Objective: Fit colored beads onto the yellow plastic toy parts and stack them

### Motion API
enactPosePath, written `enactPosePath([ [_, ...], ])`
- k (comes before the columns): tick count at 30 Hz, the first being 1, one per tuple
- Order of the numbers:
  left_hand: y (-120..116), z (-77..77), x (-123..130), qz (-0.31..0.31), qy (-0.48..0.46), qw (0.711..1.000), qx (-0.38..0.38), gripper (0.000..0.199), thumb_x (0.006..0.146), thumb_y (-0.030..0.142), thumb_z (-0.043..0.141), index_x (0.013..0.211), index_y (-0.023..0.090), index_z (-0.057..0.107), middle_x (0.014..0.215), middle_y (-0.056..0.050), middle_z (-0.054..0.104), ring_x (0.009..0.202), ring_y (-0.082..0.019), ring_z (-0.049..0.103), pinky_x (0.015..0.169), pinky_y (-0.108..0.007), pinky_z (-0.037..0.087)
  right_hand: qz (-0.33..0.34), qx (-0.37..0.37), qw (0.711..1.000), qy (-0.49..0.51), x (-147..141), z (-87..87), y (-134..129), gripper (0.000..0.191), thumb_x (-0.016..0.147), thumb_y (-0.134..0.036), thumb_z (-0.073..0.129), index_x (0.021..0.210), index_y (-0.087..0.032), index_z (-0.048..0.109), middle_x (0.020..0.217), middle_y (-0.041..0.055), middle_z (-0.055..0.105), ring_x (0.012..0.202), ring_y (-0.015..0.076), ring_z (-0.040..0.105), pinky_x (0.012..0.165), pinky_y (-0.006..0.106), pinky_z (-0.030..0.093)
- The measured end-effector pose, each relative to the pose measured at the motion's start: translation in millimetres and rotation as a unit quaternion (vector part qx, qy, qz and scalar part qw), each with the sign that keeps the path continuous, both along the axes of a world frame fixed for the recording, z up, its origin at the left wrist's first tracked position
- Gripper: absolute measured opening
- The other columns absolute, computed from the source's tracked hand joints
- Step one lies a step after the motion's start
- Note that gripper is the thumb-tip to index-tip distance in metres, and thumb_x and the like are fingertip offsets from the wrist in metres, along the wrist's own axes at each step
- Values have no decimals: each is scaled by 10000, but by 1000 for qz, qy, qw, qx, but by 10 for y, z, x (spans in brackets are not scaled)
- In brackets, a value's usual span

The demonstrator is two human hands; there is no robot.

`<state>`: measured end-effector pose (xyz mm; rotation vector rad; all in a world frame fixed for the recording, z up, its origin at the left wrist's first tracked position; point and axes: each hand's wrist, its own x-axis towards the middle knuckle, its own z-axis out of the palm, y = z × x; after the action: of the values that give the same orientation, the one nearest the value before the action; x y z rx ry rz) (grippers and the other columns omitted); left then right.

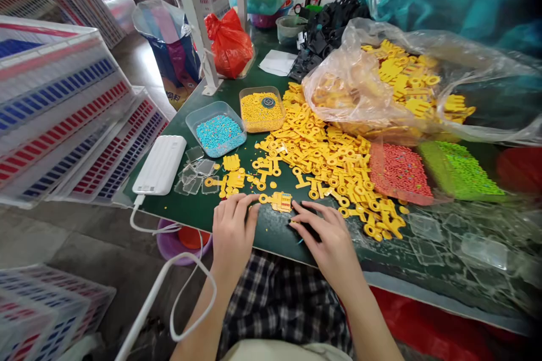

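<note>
A yellow hand-shaped plastic piece [282,201] with a ring at its left end lies on the table's front part, rows of small coloured beads in its face. My left hand [234,225] is closed at that ring, index fingertip and thumb at its edge. On the piece's other side, my right hand [324,231] has its fingers spread and bent, fingertips close to its right edge. A tiny yellow bit shows by the right fingertips; whether they hold it is unclear. Left of the piece lie more yellow pieces [235,179] and clear plastic squares [197,175].
Behind are tubs of blue beads [220,131] and yellow beads [262,113]. A heap of yellow pieces [326,149] spreads right, below a plastic bag [339,84]. Red beads [398,172] and green beads [466,169] stand farther right. A white power bank [160,164] with cable lies left.
</note>
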<state>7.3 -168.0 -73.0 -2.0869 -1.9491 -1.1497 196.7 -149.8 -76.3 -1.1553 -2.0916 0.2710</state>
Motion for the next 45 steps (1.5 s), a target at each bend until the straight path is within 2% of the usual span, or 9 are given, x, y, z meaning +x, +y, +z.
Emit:
enactPosePath([
  [5, 59, -32, 66, 52, 72, 996, -20, 327, 1027, 322, 341, 1062, 187, 637, 986, -106, 627, 895, -242, 549, 798, -372, 407, -19, -24, 999, 14, 20, -56, -34, 141, 973, -336, 515, 925, -253, 618, 1146, 40, 714, 1047, 241, 637, 886, 422, 446],
  [16, 142, -36, 111, 102, 107, 988, -38, 369, 1019, 314, 345, 1272, 142, 551, 1166, -180, 588, 1021, -295, 539, 874, -432, 414, -41, -42, 997, 50, 19, -29, -15, 160, 967, -368, 520, 929, -262, 633, 1068, 29, 730, 987, 230, 640, 861, 406, 466],
  [21, 318, -46, 234, 69, 138, 987, -48, 393, 1016, 323, 356, 1356, 201, 512, 1403, -200, 494, 1195, -334, 510, 960, -506, 373, -41, -54, 995, 66, 33, -37, -19, 171, 959, -379, 529, 914, -267, 649, 1058, 29, 729, 975, 235, 630, 859, 409, 464],
  [25, 483, 26, 269, -1, 94, 994, -54, 393, 1022, 335, 333, 1337, 202, 529, 1453, -198, 459, 1300, -337, 453, 999, -526, 358, -41, -67, 994, 78, 40, -47, -25, 172, 954, -386, 536, 903, -265, 647, 1062, 32, 726, 995, 240, 618, 874, 416, 461],
  [29, 458, 205, 72, -59, -87, 994, -20, 364, 1023, 392, 345, 1205, 201, 595, 1296, -136, 600, 1209, -248, 545, 989, -413, 417, -52, -76, 992, 89, 45, -47, -32, 180, 951, -395, 535, 897, -266, 648, 1067, 40, 721, 1001, 246, 616, 874, 421, 465],
  [31, 352, 247, -76, -37, -188, 981, -28, 335, 1017, 403, 377, 1111, 199, 625, 1075, -82, 695, 1031, -201, 630, 903, -339, 470, -52, -78, 991, 91, 48, -42, -35, 182, 953, -397, 532, 893, -267, 645, 1069, 36, 722, 995, 242, 617, 871, 415, 467],
  [33, 229, 227, -196, -15, -217, 975, -52, 311, 998, 416, 436, 992, 205, 665, 912, -40, 712, 880, -182, 648, 816, -309, 485, -50, -79, 991, 92, 49, -35, -35, 182, 955, -395, 530, 893, -267, 643, 1071, 32, 722, 994, 237, 616, 872, 411, 466],
  [40, 72, 66, -246, -70, -14, 995, -67, 231, 925, 410, 595, 863, 259, 758, 902, -18, 692, 868, -196, 590, 812, -363, 410, -51, -78, 992, 90, 50, -37, -31, 191, 954, -406, 533, 896, -263, 645, 1066, 31, 723, 983, 235, 616, 866, 409, 465],
  [45, 82, 78, -255, -66, 30, 996, -61, 241, 921, 400, 602, 794, 274, 763, 873, -15, 691, 838, -201, 570, 783, -381, 399, -52, -87, 990, 96, 55, -35, -27, 183, 950, -396, 540, 897, -267, 659, 1046, 36, 726, 977, 241, 629, 864, 420, 471],
])
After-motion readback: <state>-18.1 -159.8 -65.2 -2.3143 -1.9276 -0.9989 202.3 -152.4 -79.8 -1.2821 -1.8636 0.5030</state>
